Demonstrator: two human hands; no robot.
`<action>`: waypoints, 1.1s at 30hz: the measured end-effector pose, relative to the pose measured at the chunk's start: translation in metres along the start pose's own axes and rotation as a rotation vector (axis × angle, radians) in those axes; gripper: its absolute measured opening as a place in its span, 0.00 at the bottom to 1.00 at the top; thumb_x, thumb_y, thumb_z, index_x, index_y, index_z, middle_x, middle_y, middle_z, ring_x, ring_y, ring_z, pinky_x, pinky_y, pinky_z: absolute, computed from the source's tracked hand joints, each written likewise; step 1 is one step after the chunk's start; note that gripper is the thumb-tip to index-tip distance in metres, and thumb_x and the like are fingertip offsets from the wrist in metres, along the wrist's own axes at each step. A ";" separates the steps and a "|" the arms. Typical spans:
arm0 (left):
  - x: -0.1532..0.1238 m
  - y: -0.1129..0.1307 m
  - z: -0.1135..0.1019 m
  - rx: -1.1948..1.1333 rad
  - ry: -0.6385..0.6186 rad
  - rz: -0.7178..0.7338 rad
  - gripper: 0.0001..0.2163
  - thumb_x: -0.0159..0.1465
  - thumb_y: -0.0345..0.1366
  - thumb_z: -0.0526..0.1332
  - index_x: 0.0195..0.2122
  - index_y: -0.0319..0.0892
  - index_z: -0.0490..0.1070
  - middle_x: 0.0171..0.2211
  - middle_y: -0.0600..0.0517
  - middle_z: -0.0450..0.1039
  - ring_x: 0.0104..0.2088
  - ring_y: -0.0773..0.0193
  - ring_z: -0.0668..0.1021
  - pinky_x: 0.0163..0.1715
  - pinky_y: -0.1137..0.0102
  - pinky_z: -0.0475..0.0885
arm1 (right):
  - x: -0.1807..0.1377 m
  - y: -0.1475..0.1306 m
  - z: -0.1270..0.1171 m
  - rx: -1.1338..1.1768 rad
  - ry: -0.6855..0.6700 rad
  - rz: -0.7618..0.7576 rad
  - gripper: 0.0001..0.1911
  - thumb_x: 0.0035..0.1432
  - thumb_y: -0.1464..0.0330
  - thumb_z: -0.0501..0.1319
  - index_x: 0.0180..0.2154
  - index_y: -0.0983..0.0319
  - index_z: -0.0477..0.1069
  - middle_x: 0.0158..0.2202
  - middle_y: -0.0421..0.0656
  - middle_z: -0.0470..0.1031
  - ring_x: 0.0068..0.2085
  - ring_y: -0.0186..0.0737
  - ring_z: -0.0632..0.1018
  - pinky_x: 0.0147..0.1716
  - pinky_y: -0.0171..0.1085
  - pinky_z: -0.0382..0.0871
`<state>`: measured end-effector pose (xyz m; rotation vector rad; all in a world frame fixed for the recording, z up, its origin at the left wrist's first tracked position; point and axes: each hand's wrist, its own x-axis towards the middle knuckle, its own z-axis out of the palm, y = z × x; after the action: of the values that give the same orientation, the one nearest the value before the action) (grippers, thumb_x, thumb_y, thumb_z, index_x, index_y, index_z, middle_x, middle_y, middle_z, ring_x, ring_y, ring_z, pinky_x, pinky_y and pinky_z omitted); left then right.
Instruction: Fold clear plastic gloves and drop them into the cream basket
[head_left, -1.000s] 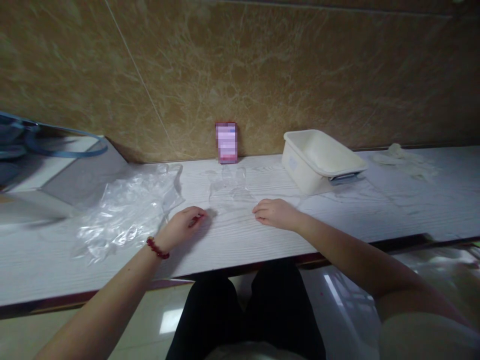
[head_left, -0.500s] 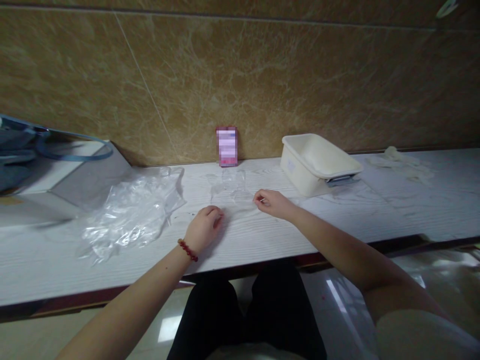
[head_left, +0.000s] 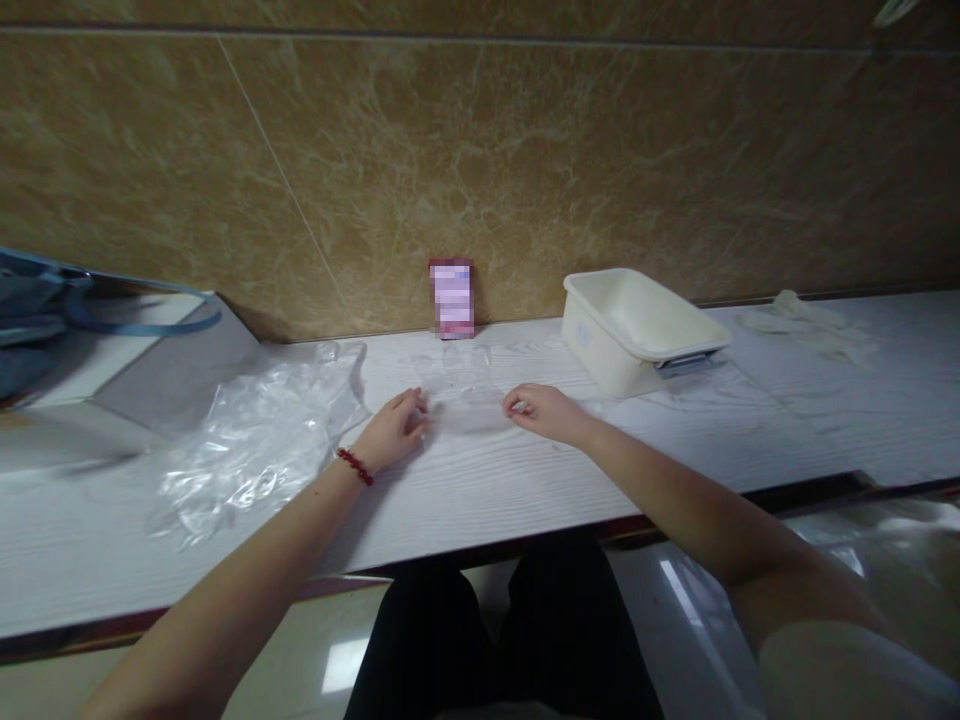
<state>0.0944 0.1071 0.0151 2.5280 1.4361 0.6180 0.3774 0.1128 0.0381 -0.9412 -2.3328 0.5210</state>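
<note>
Between my hands lies a thin, clear plastic bag (head_left: 469,416), slightly blurred and hard to make out against the white counter. My right hand (head_left: 551,413) pinches its right end with thumb and fingertips. At the left end is my left hand (head_left: 390,430), a red bead bracelet on its wrist; its fingers are curled in on the film's edge, though the exact contact is faint. Just beyond the film sits another clear plastic piece (head_left: 466,362). A large heap of crinkled clear plastic bags (head_left: 262,440) spreads left of my left hand.
A cream plastic bin (head_left: 600,345) with a grey handle stands right of my right hand. A phone-like object with a blurred screen (head_left: 452,300) leans on the wall. Pale gloves (head_left: 810,325) lie far right. At left, a white box (head_left: 165,350) carries a blue-strapped bag (head_left: 34,315).
My left hand has moved left and a little away from me, widening the space between the hands. The film now spans between them. My right hand has barely shifted.
</note>
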 end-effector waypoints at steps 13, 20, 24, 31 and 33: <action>0.013 -0.013 -0.001 0.051 -0.137 0.237 0.07 0.57 0.34 0.50 0.34 0.41 0.64 0.48 0.41 0.67 0.52 0.57 0.66 0.52 0.59 0.60 | 0.013 0.005 -0.011 -0.045 -0.083 0.026 0.05 0.53 0.69 0.55 0.34 0.61 0.66 0.35 0.41 0.74 0.33 0.32 0.73 0.31 0.31 0.64; 0.019 -0.011 -0.007 -0.239 -0.120 0.054 0.07 0.58 0.36 0.50 0.35 0.42 0.62 0.46 0.46 0.69 0.50 0.60 0.68 0.49 0.62 0.62 | 0.031 0.007 -0.010 -0.020 -0.011 0.073 0.06 0.53 0.67 0.55 0.33 0.62 0.66 0.32 0.40 0.74 0.31 0.32 0.74 0.30 0.30 0.63; 0.027 -0.013 -0.007 -0.428 -0.017 -0.179 0.09 0.57 0.41 0.51 0.34 0.42 0.61 0.38 0.49 0.73 0.39 0.63 0.74 0.39 0.68 0.67 | 0.055 0.016 -0.006 0.080 0.091 0.181 0.08 0.55 0.64 0.53 0.32 0.63 0.66 0.28 0.41 0.74 0.30 0.32 0.74 0.29 0.30 0.64; 0.051 -0.026 0.008 -0.671 0.163 -0.395 0.10 0.54 0.43 0.54 0.29 0.41 0.61 0.29 0.53 0.72 0.31 0.67 0.74 0.32 0.71 0.67 | 0.100 0.038 0.001 0.058 0.089 0.421 0.12 0.55 0.62 0.54 0.33 0.64 0.68 0.26 0.41 0.74 0.26 0.31 0.74 0.26 0.29 0.64; 0.057 -0.028 0.010 -0.749 0.205 -0.459 0.09 0.53 0.41 0.55 0.28 0.41 0.60 0.26 0.53 0.71 0.28 0.67 0.74 0.30 0.71 0.68 | 0.110 0.045 0.003 -0.045 0.108 0.420 0.13 0.53 0.61 0.55 0.32 0.64 0.70 0.27 0.41 0.74 0.27 0.32 0.73 0.27 0.30 0.63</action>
<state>0.1025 0.1707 0.0114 1.5439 1.4158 1.0871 0.3333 0.2223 0.0502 -1.4552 -2.0613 0.5664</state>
